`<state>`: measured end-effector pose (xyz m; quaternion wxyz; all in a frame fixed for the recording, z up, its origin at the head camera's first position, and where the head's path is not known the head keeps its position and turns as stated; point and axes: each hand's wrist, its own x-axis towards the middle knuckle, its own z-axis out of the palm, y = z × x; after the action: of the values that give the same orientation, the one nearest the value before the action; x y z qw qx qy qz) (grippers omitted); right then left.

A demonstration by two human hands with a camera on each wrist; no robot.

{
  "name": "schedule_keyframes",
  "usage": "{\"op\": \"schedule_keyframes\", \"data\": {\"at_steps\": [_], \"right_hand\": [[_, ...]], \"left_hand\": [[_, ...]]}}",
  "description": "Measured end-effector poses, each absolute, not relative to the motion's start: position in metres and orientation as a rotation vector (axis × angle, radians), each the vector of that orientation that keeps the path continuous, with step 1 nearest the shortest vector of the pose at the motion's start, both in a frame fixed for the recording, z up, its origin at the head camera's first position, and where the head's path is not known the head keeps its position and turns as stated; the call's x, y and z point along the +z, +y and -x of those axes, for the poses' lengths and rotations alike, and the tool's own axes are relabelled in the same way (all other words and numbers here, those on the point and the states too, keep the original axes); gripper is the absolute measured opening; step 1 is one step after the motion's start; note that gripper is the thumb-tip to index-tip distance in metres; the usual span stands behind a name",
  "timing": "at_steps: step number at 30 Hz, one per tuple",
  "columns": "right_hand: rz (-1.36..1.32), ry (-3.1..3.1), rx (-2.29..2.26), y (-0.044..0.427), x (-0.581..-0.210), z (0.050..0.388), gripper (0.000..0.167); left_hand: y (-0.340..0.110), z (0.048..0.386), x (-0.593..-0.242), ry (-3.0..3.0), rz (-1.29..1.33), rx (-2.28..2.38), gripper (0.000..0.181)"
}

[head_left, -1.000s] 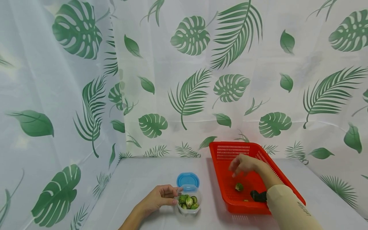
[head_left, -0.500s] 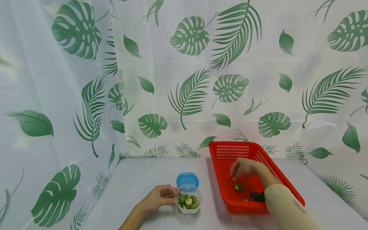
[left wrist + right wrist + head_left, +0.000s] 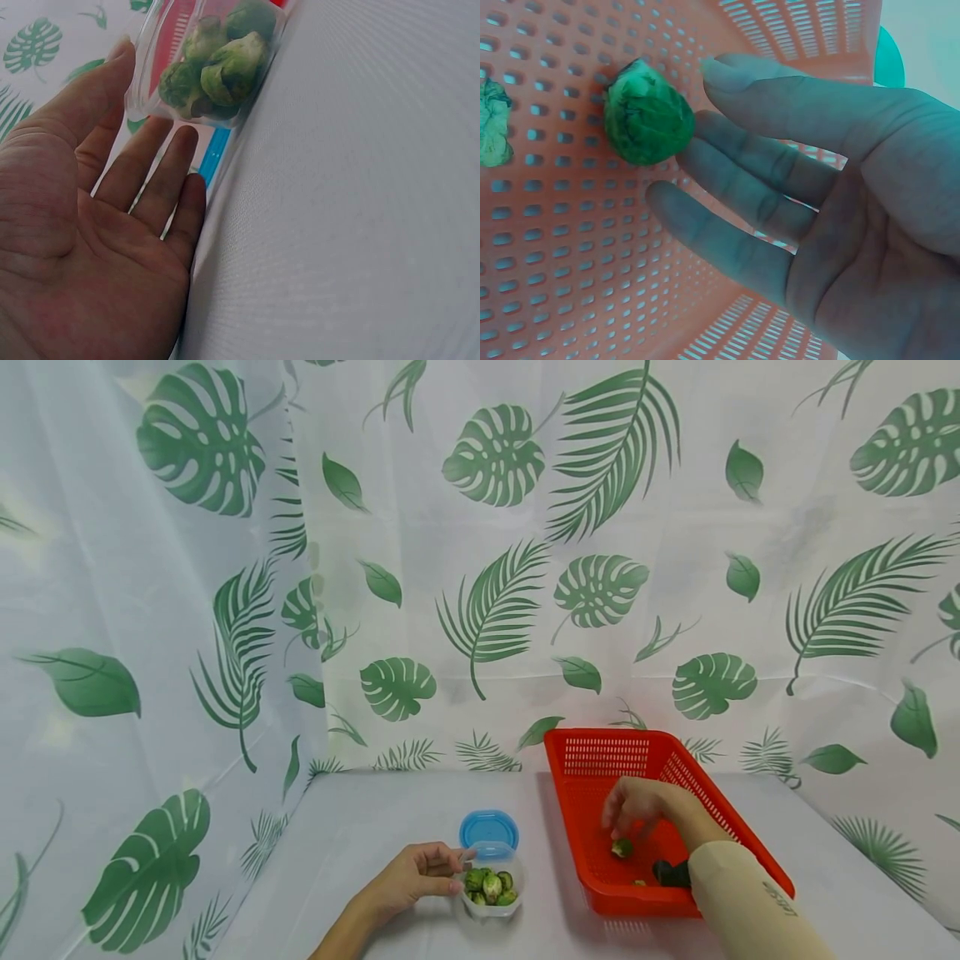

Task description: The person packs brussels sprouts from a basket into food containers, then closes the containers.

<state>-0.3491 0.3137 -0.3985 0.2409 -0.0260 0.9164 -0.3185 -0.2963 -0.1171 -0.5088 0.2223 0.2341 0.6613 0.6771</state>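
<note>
My left hand [image 3: 420, 877] lies beside a small clear container [image 3: 495, 910], its thumb and fingertips touching the rim. Several Brussels sprouts [image 3: 232, 71] fill that container. In the left wrist view, the left hand [image 3: 112, 202] has loosely extended fingers. Over the red basket [image 3: 615, 902], my right hand [image 3: 637, 802] reaches down with relaxed fingers. Its fingertips are at a single Brussels sprout [image 3: 649, 116] on the basket floor. The right wrist view has the right hand [image 3: 802, 187] with thumb and fingers spread on one side of the sprout, not closed round it.
A blue lid [image 3: 489, 828] lies behind the container on the white table [image 3: 375, 810]. A small pale leafy piece [image 3: 493, 124] is also in the basket. By the right forearm is a dark object [image 3: 670, 872]. Leaf-patterned sheets [image 3: 495, 610] rise behind and at left.
My right hand has lowered toward the sprout in the basket, its fingertips coming down to it. The left hand and the container have stayed in place.
</note>
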Motion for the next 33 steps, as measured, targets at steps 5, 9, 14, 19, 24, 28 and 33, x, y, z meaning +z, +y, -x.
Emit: {"op": "schedule_keyframes", "data": {"at_steps": [5,9,14,19,24,28,33], "right_hand": [[0.068,2.501,-0.861,0.3138,-0.4,0.3489,0.023],[0.071,2.508,-0.833,0.3147,-0.4021,0.3492,0.024],[0.074,2.495,-0.823,0.3154,-0.4047,0.3499,0.02],[0.069,2.482,-0.822,0.3142,-0.4035,0.3478,0.018],[0.066,2.473,-0.826,0.3139,-0.4023,0.3461,0.019],[0.072,2.464,-0.823,0.3146,-0.4036,0.3474,0.019],[0.089,2.451,-0.796,0.3142,-0.4033,0.3476,0.02]], "left_hand": [[-0.1171,0.2964,-0.5094,1.831,-0.646,1.868,0.023],[-0.117,0.2964,-0.5094,1.832,-0.655,1.869,0.023],[-0.1172,0.2962,-0.509,1.823,-0.646,1.868,0.022],[-0.1175,0.2954,-0.5087,1.808,-0.65,1.874,0.022],[-0.1177,0.2958,-0.5085,1.817,-0.65,1.871,0.023],[-0.1171,0.2963,-0.5085,1.814,-0.654,1.871,0.022],[-0.1175,0.2969,-0.5092,1.802,-0.658,1.877,0.021]]}}
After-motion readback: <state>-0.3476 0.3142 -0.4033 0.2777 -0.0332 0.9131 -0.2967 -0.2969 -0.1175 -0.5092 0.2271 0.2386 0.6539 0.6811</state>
